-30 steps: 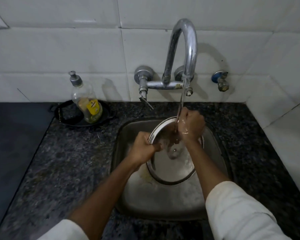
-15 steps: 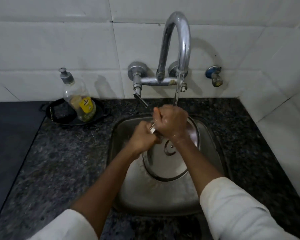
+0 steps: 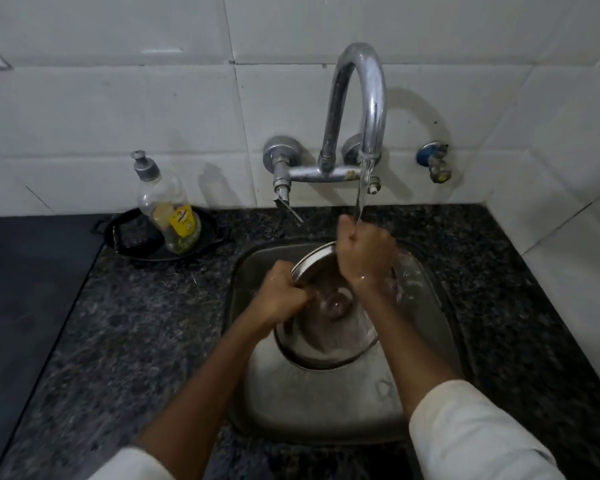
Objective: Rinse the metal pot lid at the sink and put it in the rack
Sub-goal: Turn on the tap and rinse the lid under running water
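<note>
Head view, centre frame: lid [image 3: 329, 327] tilted over sink [image 3: 257, 393]; left hand [image 3: 281, 299] clamped on its rim, right hand [image 3: 364, 254], fingers curled, now back under tap [image 3: 359, 109] stream. Rinsing continues; rack unseen.

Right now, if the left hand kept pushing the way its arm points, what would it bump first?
Probably the pot lid: the left hand already grips its rim. Beyond lies the right hand, though depth is hard to judge.
</note>
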